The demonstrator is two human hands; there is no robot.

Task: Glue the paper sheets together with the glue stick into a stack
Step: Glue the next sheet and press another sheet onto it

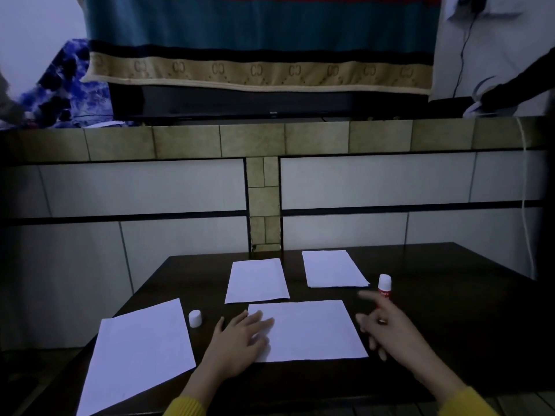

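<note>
A large white paper sheet point(138, 352) lies near-left on the dark wooden table point(450, 325); beside it stands a small white cap point(195, 318). The left hand point(237, 343), fingers flat, presses the middle white sheet point(312, 328). Two smaller sheets point(256, 280) point(333, 268) lie farther off. The right hand point(387, 325) grips the uncapped red-and-white glue stick point(384, 287). Best to keep the sheet pinned and run glue along its edges.

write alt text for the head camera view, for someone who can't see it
A person's left hand presses flat on a white paper sheet on a dark table, while the right hand reaches by an uncapped glue stick. Three more sheets and the cap lie nearby.
</note>
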